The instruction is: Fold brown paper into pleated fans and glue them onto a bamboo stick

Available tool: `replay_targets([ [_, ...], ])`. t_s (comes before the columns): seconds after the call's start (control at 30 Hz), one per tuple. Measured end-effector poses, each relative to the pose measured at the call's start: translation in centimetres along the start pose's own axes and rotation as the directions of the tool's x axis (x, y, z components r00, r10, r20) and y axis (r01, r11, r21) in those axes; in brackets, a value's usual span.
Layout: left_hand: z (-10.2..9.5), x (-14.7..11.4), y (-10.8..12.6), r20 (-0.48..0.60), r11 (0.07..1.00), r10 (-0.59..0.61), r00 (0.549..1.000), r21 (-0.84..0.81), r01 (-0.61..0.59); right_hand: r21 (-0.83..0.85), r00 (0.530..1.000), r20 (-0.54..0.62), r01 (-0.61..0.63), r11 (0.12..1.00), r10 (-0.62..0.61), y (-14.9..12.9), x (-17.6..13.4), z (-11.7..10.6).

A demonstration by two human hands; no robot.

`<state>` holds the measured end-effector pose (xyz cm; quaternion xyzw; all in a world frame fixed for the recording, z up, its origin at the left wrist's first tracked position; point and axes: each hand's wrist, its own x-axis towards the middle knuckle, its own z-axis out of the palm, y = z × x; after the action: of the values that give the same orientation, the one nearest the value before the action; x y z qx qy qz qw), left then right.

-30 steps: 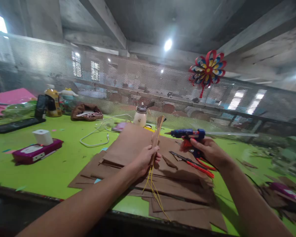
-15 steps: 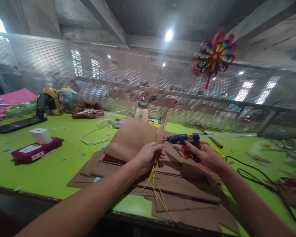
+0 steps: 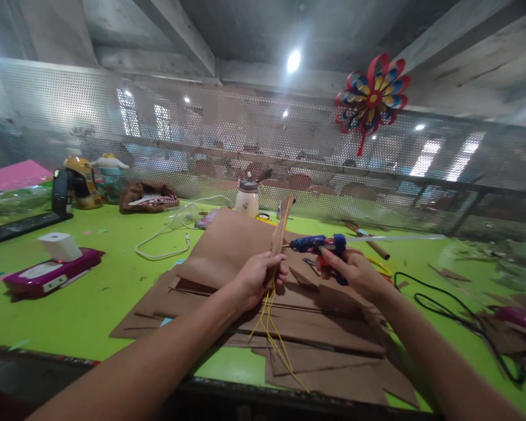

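Observation:
My left hand [image 3: 263,278] is closed around a narrow folded strip of brown paper [image 3: 282,225], held upright over the table. Thin yellow strings [image 3: 272,327] hang down below that hand. A blue hot glue gun [image 3: 318,244] is gripped in my right hand [image 3: 350,269]. Its nozzle points left and is at the strip's right side, just above my left fingers; whether it touches cannot be made out. From the gun's back a long clear glue stick [image 3: 394,238] sticks out. Under both hands lie stacked sheets of brown paper [image 3: 228,245].
On the green table [image 3: 114,280] are a purple power strip [image 3: 52,272] with a white charger [image 3: 60,246], a white cable [image 3: 158,255] and a lidded jar [image 3: 247,199]. A black cord [image 3: 456,316] loops at right. Behind stands a perforated metal screen [image 3: 228,140] with a paper flower [image 3: 374,98].
The whole view has shifted slightly, so things appear a little further left. Both hands keep their hold, and the glue gun's nozzle stays by the paper strip.

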<state>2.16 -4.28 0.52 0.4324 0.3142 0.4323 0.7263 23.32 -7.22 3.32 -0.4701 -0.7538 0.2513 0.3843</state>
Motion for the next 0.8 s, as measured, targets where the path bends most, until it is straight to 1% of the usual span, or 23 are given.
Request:
replay_targets([
  [0.2, 0.0, 0.0, -0.1, 0.003, 1.0, 0.021, 1.0, 0.009, -0.021, 0.023, 1.0, -0.022, -0.011, 1.0, 0.012, 0.5, 0.1, 0.1],
  [0.33, -0.2, 0.2, -0.2, 0.005, 1.0, 0.023, 1.0, 0.006, -0.023, -0.028, 1.0, -0.009, -0.014, 1.0, 0.014, 0.3, 0.1, 0.4],
  [0.47, -0.3, 0.2, -0.3, 0.02, 1.0, 0.018, 1.0, 0.007, -0.018, -0.07, 1.0, -0.022, 0.016, 0.997, -0.017, 0.3, 0.2, 0.7],
  [0.67, -0.2, 0.2, -0.2, 0.035, 1.0, 0.015, 0.999, 0.005, -0.015, -0.028, 0.999, -0.021, 0.027, 0.999, -0.028, 0.5, 0.3, 1.0],
  [0.8, -0.3, 0.2, -0.3, 0.037, 1.0, -0.005, 0.999, -0.002, 0.005, -0.035, 1.0, -0.024, 0.018, 0.999, -0.019, 0.5, 0.2, 1.0],
])
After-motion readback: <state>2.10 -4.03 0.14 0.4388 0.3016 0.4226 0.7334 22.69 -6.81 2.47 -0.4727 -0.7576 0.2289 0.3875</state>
